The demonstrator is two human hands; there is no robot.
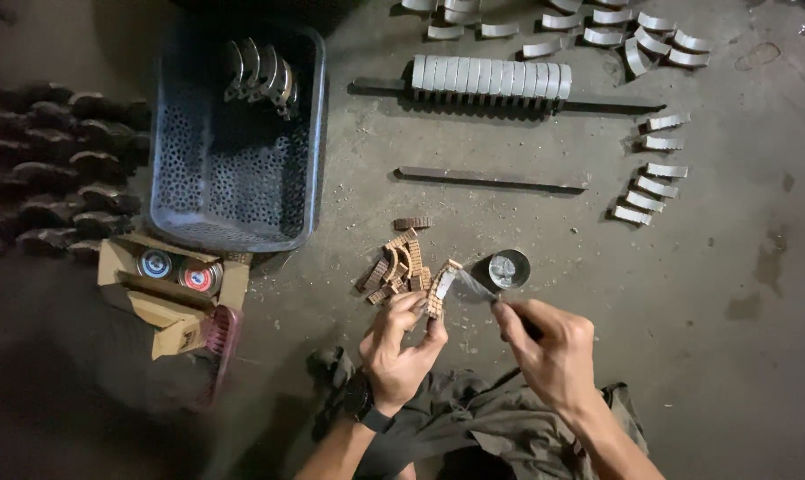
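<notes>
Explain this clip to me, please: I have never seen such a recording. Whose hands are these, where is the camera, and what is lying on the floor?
There is no machine here. One camera sits on a person's head and looks down, so the two bare hands are that person's own. The left hand, with a dark watch on its wrist, pinches a curved brown ridged piece. The right hand holds a thin dark tool, seemingly a brush, against that piece. Just beyond stands a small open tin of grey paste. A pile of brown curved pieces lies beside it on the concrete floor. Further off are a dark plastic basket holding a few metal parts, a cardboard box with round tins, a row of curved metal pieces on a bar, a loose bar, and more curved metal pieces scattered about.
</notes>
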